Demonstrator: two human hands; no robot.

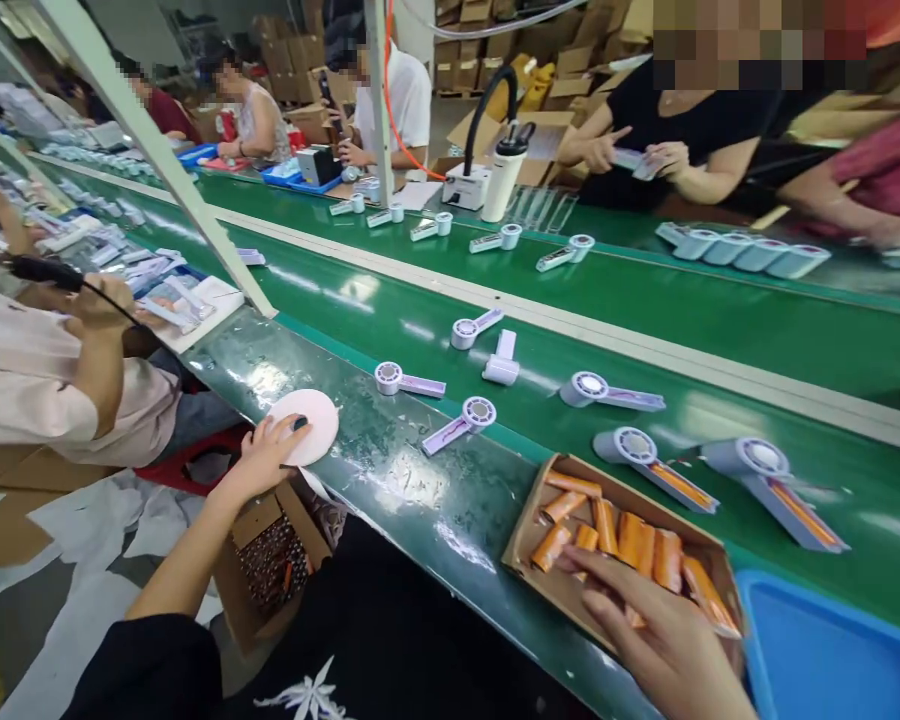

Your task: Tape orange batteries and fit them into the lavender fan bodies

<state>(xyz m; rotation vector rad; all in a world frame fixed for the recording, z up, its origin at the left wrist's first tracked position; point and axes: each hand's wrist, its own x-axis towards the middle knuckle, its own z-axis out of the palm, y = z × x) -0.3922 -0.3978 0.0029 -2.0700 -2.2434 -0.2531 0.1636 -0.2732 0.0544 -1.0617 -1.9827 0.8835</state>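
We found the right hand reaching into the cardboard tray at the near edge of the green conveyor, its fingers loosely extended over the orange cells; whether any cell was pinched we could not tell. The left hand rested on a white round pad at the bench edge, fingers spread over its rim. The tray overhung the bench lip, so in our judgement a careless pull could tip it and spill cells. Handheld fan bodies lay on the belt just beyond the tray; a sleeve or wrist crossing could knock one askew. The open box of small parts below could catch anything dropped.
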